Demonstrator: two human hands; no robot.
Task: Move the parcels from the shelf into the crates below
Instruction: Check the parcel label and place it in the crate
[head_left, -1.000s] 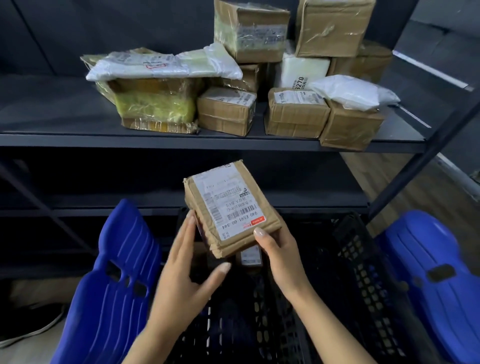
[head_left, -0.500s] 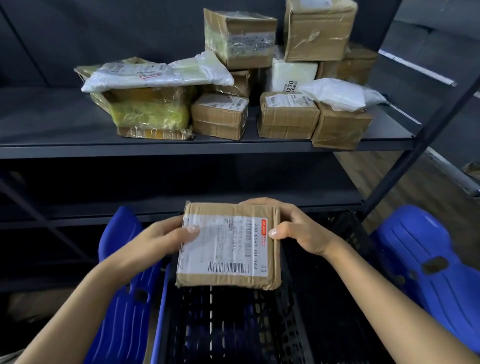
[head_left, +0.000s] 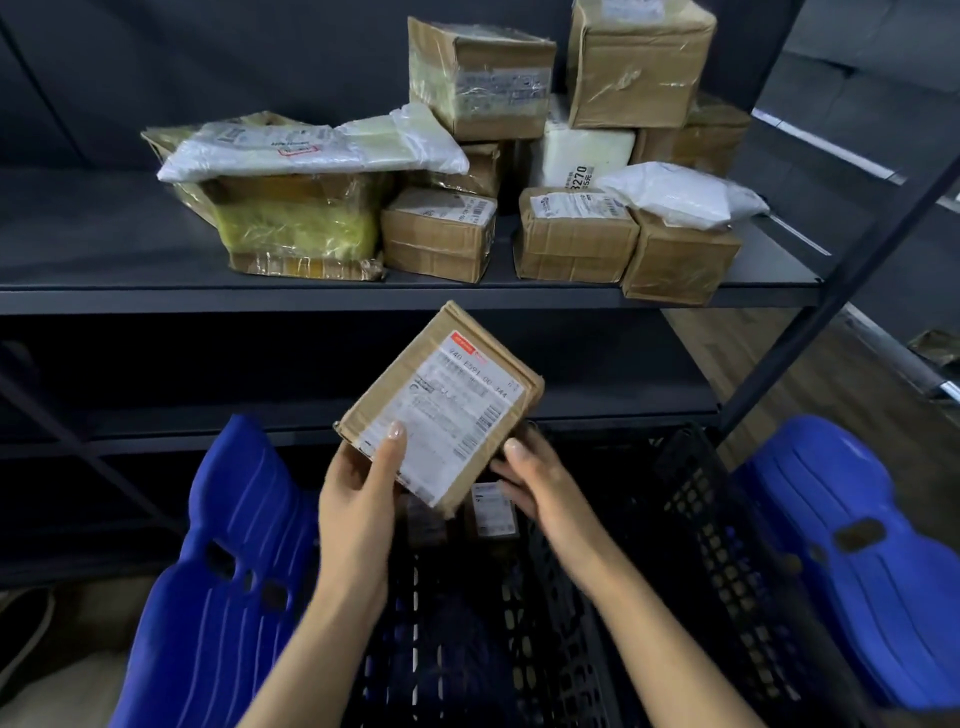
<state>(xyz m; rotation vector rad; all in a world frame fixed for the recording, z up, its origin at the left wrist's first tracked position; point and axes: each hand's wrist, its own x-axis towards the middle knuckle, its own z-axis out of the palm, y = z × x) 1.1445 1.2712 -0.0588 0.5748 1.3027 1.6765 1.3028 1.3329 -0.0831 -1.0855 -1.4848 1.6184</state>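
- Dark steel shelf (head_left: 104, 291) behind, black mesh crate (head_left: 727, 545) below it.
- Brown parcel (head_left: 441, 400), label "940 E591 00 344", tilted above the crate.
- Left hand (head_left: 358, 499) pinches its lower corner, thumb on label; right hand (head_left: 540, 483) grips the lower right edge.
- Crate: two small parcels (head_left: 493, 509) visible inside.
- Shelf: roughly eight brown boxes (head_left: 439, 234), three white packs (head_left: 680, 192), one marked "3270".

parcel (head_left: 439, 404) between both hands, above crate (head_left: 701, 545) | other parcels (head_left: 574, 241) on shelf (head_left: 104, 291) behind
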